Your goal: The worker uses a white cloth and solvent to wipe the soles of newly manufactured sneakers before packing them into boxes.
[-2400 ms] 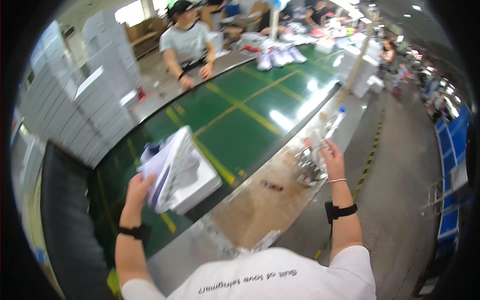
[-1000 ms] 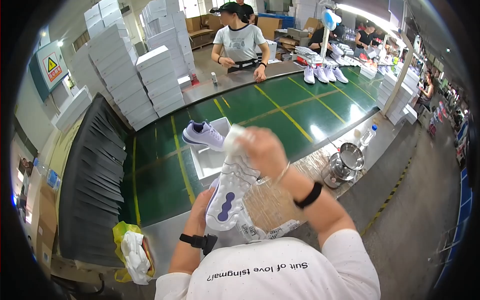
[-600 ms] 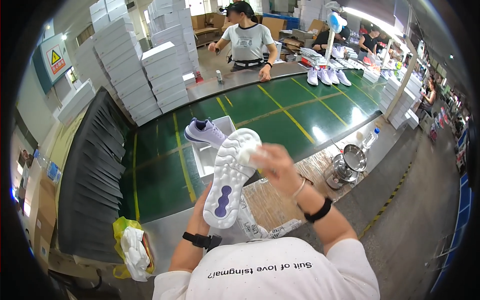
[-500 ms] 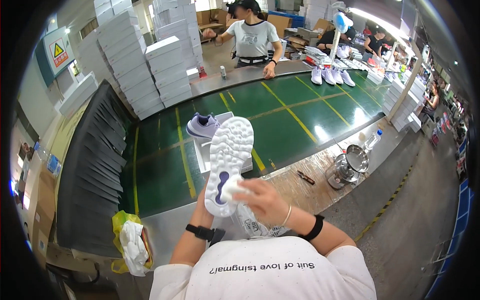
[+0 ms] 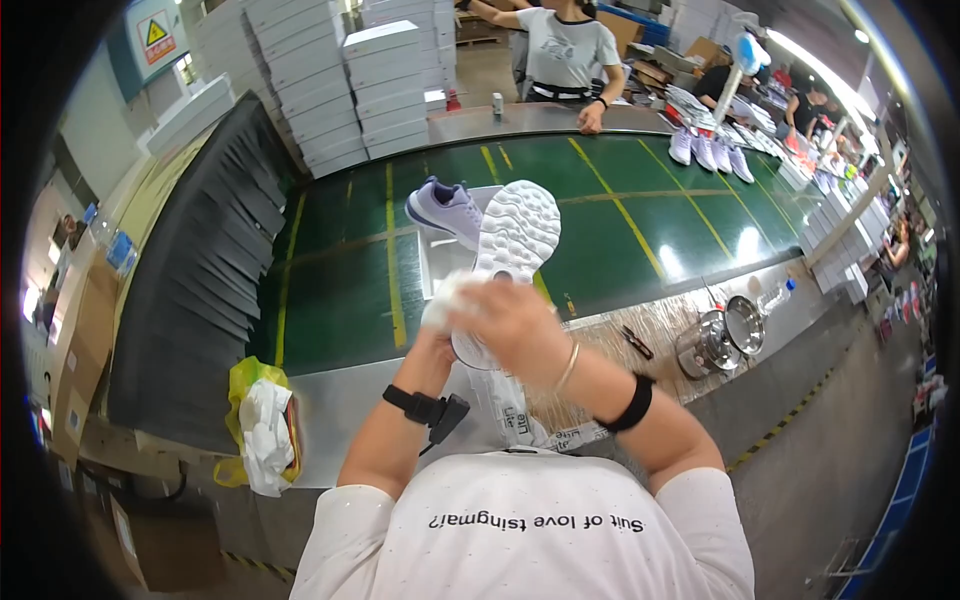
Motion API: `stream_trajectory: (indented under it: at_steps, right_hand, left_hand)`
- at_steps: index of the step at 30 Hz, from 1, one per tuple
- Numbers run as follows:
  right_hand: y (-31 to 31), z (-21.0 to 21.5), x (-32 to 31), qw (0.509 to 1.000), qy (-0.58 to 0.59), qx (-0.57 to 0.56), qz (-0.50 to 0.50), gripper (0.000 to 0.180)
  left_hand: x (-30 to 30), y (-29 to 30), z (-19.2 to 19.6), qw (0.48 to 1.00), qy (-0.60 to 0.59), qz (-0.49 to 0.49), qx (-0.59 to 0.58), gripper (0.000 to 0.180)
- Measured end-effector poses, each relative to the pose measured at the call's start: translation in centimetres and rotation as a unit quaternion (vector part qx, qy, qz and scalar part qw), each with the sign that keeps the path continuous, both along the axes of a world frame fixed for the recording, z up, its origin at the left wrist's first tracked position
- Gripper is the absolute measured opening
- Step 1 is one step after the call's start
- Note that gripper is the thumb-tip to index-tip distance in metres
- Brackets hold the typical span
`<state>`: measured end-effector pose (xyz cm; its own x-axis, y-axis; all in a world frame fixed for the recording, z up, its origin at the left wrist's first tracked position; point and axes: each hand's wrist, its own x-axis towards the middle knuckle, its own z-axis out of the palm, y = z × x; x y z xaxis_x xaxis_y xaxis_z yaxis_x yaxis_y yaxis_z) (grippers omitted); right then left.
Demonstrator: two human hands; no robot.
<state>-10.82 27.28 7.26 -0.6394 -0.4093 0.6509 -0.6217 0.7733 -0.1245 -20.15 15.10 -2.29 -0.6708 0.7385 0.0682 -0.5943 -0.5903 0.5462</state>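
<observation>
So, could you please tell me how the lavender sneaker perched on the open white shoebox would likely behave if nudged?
The lavender sneaker might tip or slide, since its heel appears to overhang the white shoebox. Its soft-looking upper would probably give a little if squeezed, while the thick sole should feel stiffer.

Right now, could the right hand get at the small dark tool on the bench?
Likely yes: nothing visible stands between the right hand and the dark tool, though that hand holds a white cloth.
</observation>
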Motion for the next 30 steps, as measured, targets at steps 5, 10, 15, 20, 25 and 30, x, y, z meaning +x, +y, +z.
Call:
stream_trajectory:
  at_steps: [5, 10, 15, 20, 25, 30]
  right_hand:
    - [0.8, -1.9, 5.0, 0.972, -0.042, 0.181, 0.146, 0.034]
    - [6.5, -2.9, 4.4, 0.972, -0.128, 0.194, 0.017, 0.033]
    - [4.6, 0.8, 2.3, 0.996, -0.015, -0.079, -0.049, 0.039]
    - [1.7, -4.5, 2.8, 0.994, -0.084, -0.042, 0.059, 0.037]
    - [3.9, -9.0, 5.3, 0.977, -0.207, 0.024, 0.052, 0.033]
    - [7.5, -10.7, 6.6, 0.966, -0.218, -0.099, -0.092, 0.032]
  left_hand:
    - [-0.6, -1.2, 2.0, 0.986, -0.158, -0.036, -0.038, 0.035]
    - [-1.4, -2.5, 2.2, 0.984, -0.160, 0.068, -0.038, 0.038]
    - [-0.7, -1.3, 3.0, 0.992, -0.123, 0.010, -0.036, 0.042]
    - [-3.0, -2.1, -0.2, 0.984, -0.151, 0.004, -0.100, 0.041]
    - [-7.2, -4.4, -0.1, 0.975, -0.086, 0.102, -0.178, 0.043]
    - [-11.4, -5.0, 5.5, 0.704, 0.395, 0.224, -0.546, 0.040]
